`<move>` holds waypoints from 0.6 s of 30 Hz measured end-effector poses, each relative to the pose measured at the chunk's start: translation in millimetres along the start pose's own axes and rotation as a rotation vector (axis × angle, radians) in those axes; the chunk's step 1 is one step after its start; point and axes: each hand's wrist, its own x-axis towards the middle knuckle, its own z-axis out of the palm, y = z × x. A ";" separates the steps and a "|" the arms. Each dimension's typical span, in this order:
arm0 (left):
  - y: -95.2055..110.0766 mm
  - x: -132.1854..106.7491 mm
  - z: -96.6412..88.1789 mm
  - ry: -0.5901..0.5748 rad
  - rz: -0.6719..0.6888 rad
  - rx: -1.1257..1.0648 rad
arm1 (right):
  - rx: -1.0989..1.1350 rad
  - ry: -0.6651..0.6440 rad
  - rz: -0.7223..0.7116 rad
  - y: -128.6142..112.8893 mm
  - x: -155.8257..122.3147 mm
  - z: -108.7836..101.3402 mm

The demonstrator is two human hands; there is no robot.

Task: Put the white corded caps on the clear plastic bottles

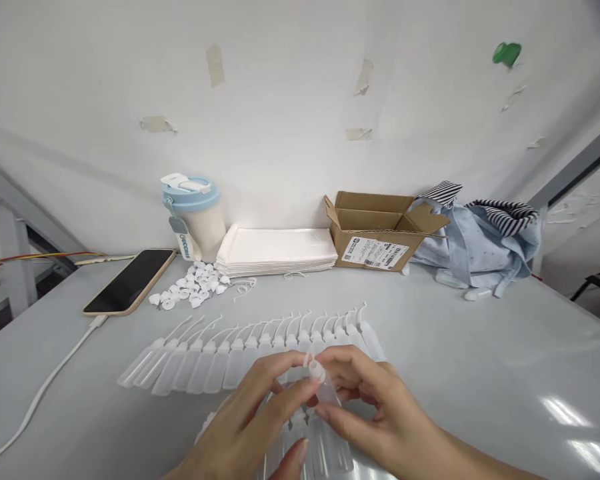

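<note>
Both hands are gathered around a small translucent plastic bottle (329,392), held tilted with its open neck facing up and toward me. My right hand (383,400) grips the bottle's body between thumb and fingers. At the neck, fingertips of my left hand (253,413) press on the rim and a thin white strap (307,360). Beneath the hands lie several more clear bottles (330,447), partly covered by them. Beyond is a long row of similar bottles (215,367), lying side by side with thin white straps pointing away from me.
Small white caps (193,285) are heaped beside a phone (130,283) on a charging cable (45,387). Along the wall stand a blue-lidded cup (200,223), a stack of white packets (280,247), an open cardboard box (373,250) and blue cloth (485,243).
</note>
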 end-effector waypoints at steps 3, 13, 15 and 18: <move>-1.0 0.8 -0.2 -0.047 0.039 -0.013 | 0.199 -0.037 0.089 -1.9 1.8 -0.3; -5.2 -0.1 5.1 0.125 0.180 0.061 | 0.818 -0.183 0.224 3.9 3.7 -1.5; -6.2 0.3 4.6 0.117 0.185 0.027 | 0.855 -0.189 0.231 7.7 5.4 -3.5; -5.2 0.0 2.7 0.109 0.139 0.032 | 0.879 -0.204 0.235 10.4 7.0 -6.1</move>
